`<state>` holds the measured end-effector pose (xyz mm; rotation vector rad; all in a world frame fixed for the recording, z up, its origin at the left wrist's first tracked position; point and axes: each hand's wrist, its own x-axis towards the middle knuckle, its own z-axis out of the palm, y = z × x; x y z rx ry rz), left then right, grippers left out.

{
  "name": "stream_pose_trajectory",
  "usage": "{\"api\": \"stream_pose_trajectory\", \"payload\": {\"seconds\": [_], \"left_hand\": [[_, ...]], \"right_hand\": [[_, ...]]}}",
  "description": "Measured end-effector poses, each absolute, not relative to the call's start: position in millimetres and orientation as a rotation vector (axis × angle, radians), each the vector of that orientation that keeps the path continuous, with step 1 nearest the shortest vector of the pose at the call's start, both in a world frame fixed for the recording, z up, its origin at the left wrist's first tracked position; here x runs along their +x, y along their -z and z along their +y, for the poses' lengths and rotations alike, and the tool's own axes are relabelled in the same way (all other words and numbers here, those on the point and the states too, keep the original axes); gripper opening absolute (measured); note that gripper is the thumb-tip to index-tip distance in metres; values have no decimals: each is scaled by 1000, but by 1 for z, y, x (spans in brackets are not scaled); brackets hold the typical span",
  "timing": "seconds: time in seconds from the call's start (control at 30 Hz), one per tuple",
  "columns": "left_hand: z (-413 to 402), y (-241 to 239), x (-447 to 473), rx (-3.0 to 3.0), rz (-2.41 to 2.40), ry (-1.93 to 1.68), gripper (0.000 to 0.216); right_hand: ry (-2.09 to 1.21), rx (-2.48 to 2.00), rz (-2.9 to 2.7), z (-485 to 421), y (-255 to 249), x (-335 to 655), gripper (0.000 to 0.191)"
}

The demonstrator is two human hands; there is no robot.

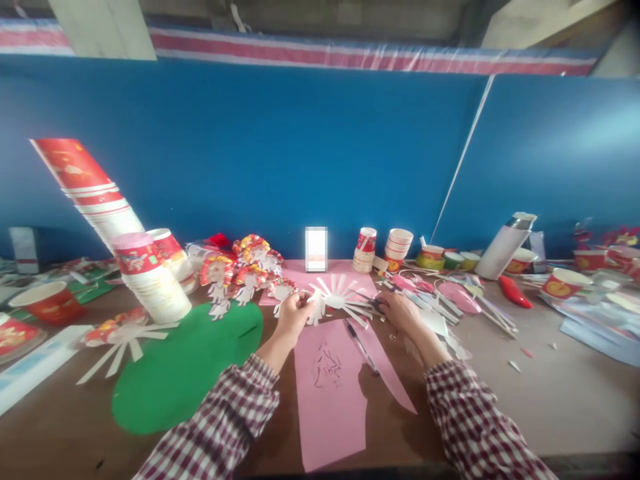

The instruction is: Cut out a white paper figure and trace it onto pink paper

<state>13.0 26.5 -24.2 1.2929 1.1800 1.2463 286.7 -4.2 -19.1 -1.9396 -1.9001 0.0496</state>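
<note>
My left hand [294,313] is closed in a pinch on a white paper cup cut into radiating strips [336,300], gripping its left side. My right hand [399,312] is closed around dark scissors [373,304] whose blades reach into the cup's strips. Both hands hover over a pink paper sheet [330,393] with pen scribbles on it. A pen [361,345] lies across that pink sheet between my wrists. Both forearms wear red and white checked sleeves.
A green paper circle [185,367] lies at the left. Leaning stacks of red paper cups [145,273] stand beyond it, with paper dolls [245,270] beside them. More cups [399,247], a white flask [503,247], a red chilli [515,292] and paper scraps crowd the right. A blue partition backs the table.
</note>
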Motion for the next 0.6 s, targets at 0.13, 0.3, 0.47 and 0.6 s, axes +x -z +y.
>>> {"api": "stream_pose_trajectory", "payload": {"seconds": [0.13,0.3,0.47,0.6], "left_hand": [[33,34,15,1208,1249,-1266,33],[35,40,7,1208,1238,-1270,41],[33,39,5,1141,1167,-1248,39],[34,43,4,1096,1148,-1241,41]], "right_hand": [[-128,-1882,-1816,-5,21,287,27],[-729,-1368,-1322,-1,29,257,37],[-800,-1220,-1296,-8,34,225,47],[-834,-1175,-1441,-23,33,210,42]]}}
